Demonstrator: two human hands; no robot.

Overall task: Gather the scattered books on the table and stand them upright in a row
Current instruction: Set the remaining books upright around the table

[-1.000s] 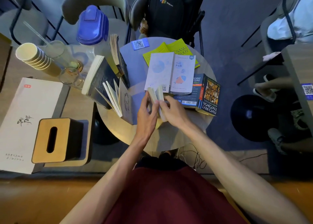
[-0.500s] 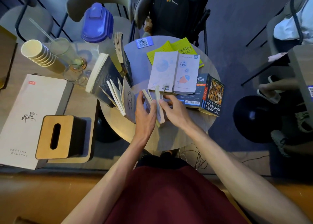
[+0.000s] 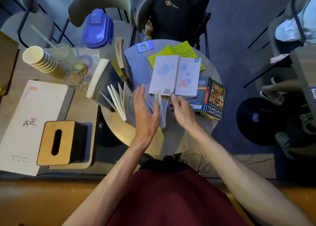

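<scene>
A thin pale book [image 3: 161, 110] stands upright on the round table [image 3: 179, 140] between my hands. My left hand [image 3: 145, 113] is flat with fingers spread against its left side. My right hand [image 3: 183, 110] pinches its cover on the right. Left of them stand a fanned grey book [image 3: 125, 104], a thick dark book [image 3: 102, 82] and another book [image 3: 120, 54] behind. Lying flat are a white fish-cover book [image 3: 176, 75], a green book [image 3: 181, 52] under it and a "Think and Grow Rich" book [image 3: 212, 97].
On the left table are a blue-lidded jug [image 3: 97, 29], stacked paper cups [image 3: 38, 59], glasses [image 3: 77, 79], a wooden tissue box [image 3: 57, 142] and a white menu [image 3: 20, 123]. A backpack [image 3: 177, 12] sits on the far chair. A seated person's legs [image 3: 280, 92] are at right.
My left hand has let go of the thin pale book and opened flat beside it. The book now stands more upright, and my right hand has shifted to the right along its cover.
</scene>
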